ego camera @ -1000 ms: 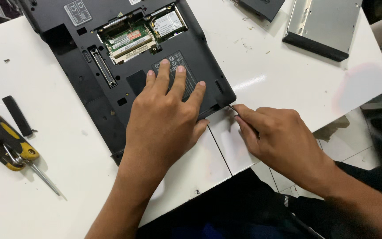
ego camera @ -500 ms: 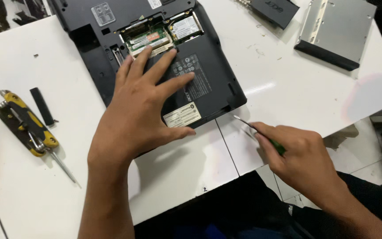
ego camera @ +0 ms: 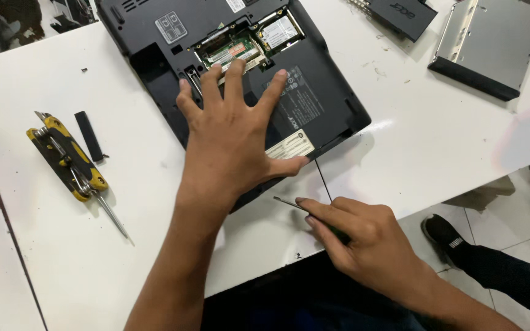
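The left hand [ego camera: 234, 138] is lying flat on the upside-down black laptop [ego camera: 314, 104], with its fingers spread wide and not gripping anything. The laptop is sitting on the white table [ego camera: 449, 141], and an open hatch near the fingertips is showing green boards. The right hand [ego camera: 363, 239] is pinching a thin screwdriver [ego camera: 289, 203], with its tip resting on the table just beside the laptop's near edge. A yellow and black tool [ego camera: 69, 159] is lying well to the left. A silver drive [ego camera: 492, 43] is lying at the far right.
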